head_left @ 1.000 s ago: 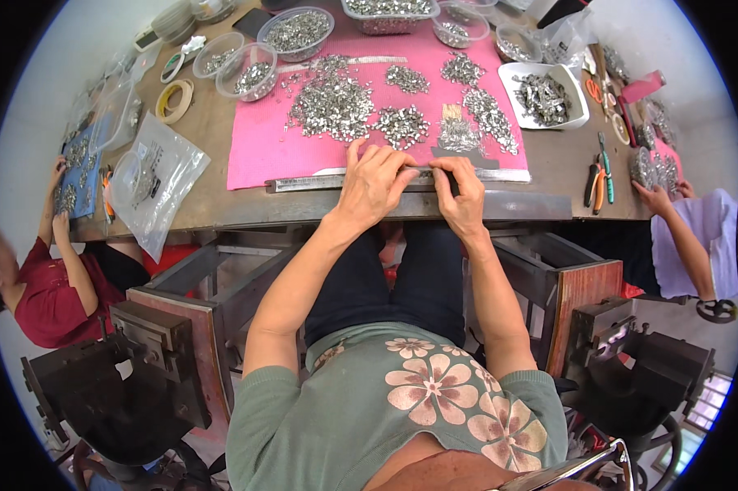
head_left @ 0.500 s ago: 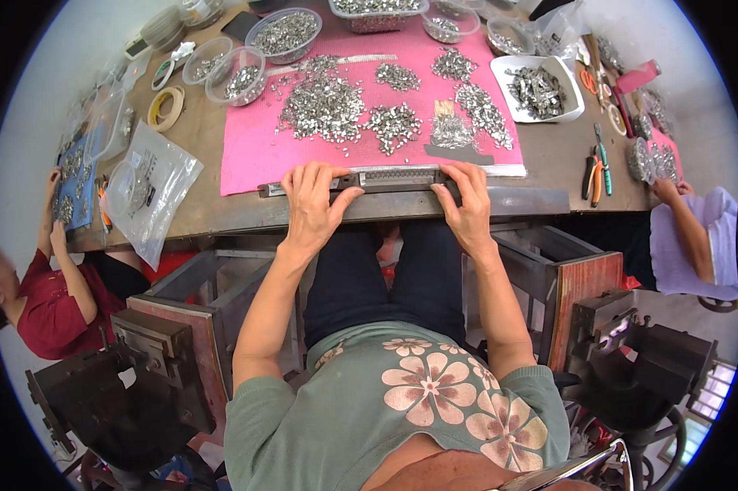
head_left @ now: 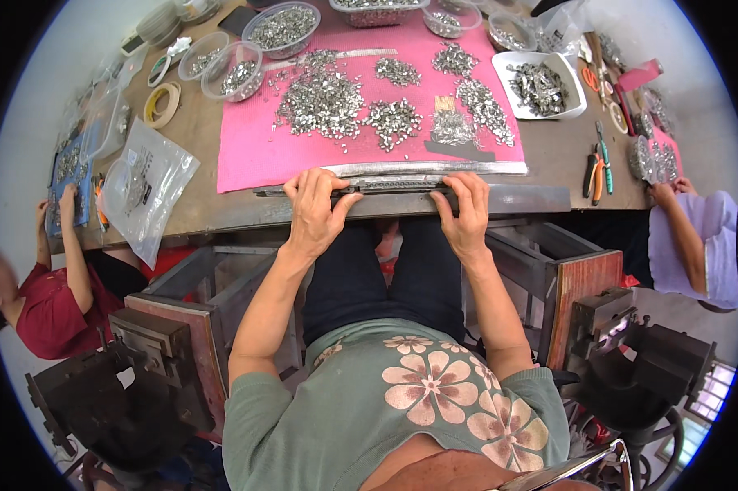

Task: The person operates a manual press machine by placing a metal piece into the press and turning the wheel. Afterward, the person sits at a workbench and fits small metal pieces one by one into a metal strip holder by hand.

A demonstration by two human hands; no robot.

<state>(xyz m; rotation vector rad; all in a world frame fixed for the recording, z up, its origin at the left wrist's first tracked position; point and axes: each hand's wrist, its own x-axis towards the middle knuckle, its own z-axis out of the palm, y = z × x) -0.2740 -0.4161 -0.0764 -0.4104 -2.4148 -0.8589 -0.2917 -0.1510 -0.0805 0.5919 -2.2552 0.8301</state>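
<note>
A long, narrow grey metal strip [head_left: 385, 185] lies at the centre of the frame along the near edge of the wooden surface [head_left: 205, 204], just below a pink mat [head_left: 263, 159] strewn with small silvery metal pieces [head_left: 324, 102]. The left hand [head_left: 313, 214] is clamped on its left part, the right hand [head_left: 465, 214] on its right end.

Pink mat [head_left: 271, 159]; silvery metal parts [head_left: 324, 102]; green shirt [head_left: 320, 417], pale flower print.
</note>
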